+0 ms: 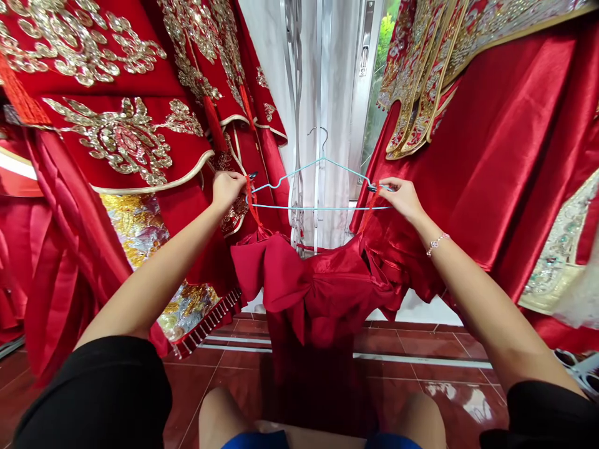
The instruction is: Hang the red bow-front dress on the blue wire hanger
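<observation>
In the head view, a thin light-blue clothes hanger [299,206] with a metal hook is held level in front of me. Below it hangs a red dress [327,287] with a large bow at its front, suspended by thin red straps near both hanger ends. My left hand [229,189] pinches the hanger's left end, where a red strap and a small dark clip sit. At the right end, my right hand [400,196] is closed on the hanger beside another dark clip and strap. The dress's lower part falls into shadow between my knees.
Red garments with gold sequin embroidery [126,137] hang close on the left. More red satin garments [505,149] crowd the right side. Behind the hanger are a white curtain [344,81], metal poles and a door frame. Dark red tiles [388,343] cover the floor.
</observation>
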Demonstrator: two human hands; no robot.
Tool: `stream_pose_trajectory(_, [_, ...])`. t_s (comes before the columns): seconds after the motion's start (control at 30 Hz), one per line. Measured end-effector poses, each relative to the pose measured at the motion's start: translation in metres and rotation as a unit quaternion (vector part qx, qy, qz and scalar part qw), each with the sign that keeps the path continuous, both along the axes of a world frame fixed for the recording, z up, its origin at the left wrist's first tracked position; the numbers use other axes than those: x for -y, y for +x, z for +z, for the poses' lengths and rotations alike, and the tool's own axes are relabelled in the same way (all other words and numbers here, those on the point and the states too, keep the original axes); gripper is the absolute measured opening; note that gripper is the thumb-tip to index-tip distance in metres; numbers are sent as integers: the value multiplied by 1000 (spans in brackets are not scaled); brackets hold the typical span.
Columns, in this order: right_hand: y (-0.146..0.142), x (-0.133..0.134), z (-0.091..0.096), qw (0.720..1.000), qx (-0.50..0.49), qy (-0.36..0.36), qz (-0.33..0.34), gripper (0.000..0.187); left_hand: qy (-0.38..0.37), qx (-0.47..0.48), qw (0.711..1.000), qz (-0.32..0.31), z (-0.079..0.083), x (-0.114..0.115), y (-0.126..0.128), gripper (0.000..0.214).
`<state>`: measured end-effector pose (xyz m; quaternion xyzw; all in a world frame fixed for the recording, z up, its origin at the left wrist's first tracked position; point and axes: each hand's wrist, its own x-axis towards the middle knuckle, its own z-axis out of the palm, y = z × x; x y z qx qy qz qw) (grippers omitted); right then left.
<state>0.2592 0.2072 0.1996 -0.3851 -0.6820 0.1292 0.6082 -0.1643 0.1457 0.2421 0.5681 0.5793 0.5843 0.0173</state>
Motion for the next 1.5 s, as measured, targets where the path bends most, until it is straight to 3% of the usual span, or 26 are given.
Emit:
stream_pose_trajectory(0.2, [-4,6,1,1000,2,-6,5,19,-6,-47,996,-70,11,-12,33,15])
stream_pose_trajectory(0.3, [-3,3,0,999,29,-11,15,22,-67,-96,981,-157,21,-7,44,11])
stream_pose_trajectory(0.4, [2,-4,2,996,50,-30,65,46,-167,-159,942,-245,34,-3,34,15])
stream_pose_trajectory(0.5, [9,-3,3,993,60,-54,88,69,-185,-211,930,-238,37,8,8,39])
stream_pose_trajectory(0.6, [12,22,-7,997,75,11,25,65,-82,-230,953,-177,14,38,-10,53])
stream_pose_trajectory(0.7, [12,58,-38,995,52,89,-9,46,61,-223,965,-126,-33,81,-9,37])
stream_pose_trajectory(0.73, [12,68,-52,996,34,86,3,39,49,-222,964,-141,-49,93,-6,29])
stream_pose_trajectory(0.8, [12,82,-82,999,6,46,23,27,-71,-231,946,-218,-76,107,2,23])
stream_pose_trajectory(0.87, [13,85,-111,999,41,-19,20,25,-212,-244,896,-303,-92,110,9,29])
stream_pose_trajectory(0.97, [16,82,-144,970,202,-135,-25,31,-331,-265,826,-372,-97,103,13,37])
stream_pose_trajectory(1.07, [19,79,-162,921,302,-233,-74,25,-361,-269,801,-393,-90,98,10,40])
stream_pose_trajectory(1.17, [25,79,-163,912,298,-264,-101,13,-345,-262,818,-379,-88,97,0,37])
stream_pose_trajectory(1.3, [32,81,-151,929,239,-259,-113,8,-294,-338,843,-298,-100,92,-25,30])
stream_pose_trajectory(1.4, [23,91,-145,953,19,-297,53,9,-200,-375,885,-189,-112,91,-40,17])
stream_pose_trajectory(1.47, [10,102,-144,926,-150,-303,168,19,-103,-355,924,-98,-114,93,-42,19])
stream_pose_trajectory(1.5, [3,108,-144,916,-203,-288,194,24,-62,-329,941,-54,-114,94,-41,20])
